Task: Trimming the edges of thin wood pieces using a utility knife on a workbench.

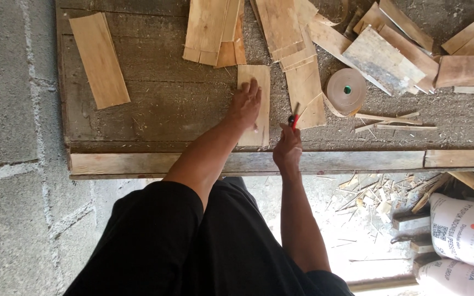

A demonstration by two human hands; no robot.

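left hand (245, 104): lies flat, fingers spread, pressing a thin wooden slat (254, 104) down on the counter (160, 104); it grips nothing, only weighs on the slat's left half
right hand (287, 149): closed around a small red-handled cutter (294, 119), tip pointing away, just right of the slat's near end
slat: lies lengthwise, near to far, by the counter's near edge, between the two hands
nearby: a roll of brown tape (345, 90) to the right, loose strips (390, 118) beside it, stacked veneer pieces (281, 30) at the far side, a single plank (100, 60) far left
risk, slip: the tool sits close to the left hand's fingers; a skid along the grain could likely reach them
risk, shift: held by palm pressure alone, the slat may slide on the gritty, sawdust-covered counter
risk, split: thin wood could crack along its grain under a hard stroke
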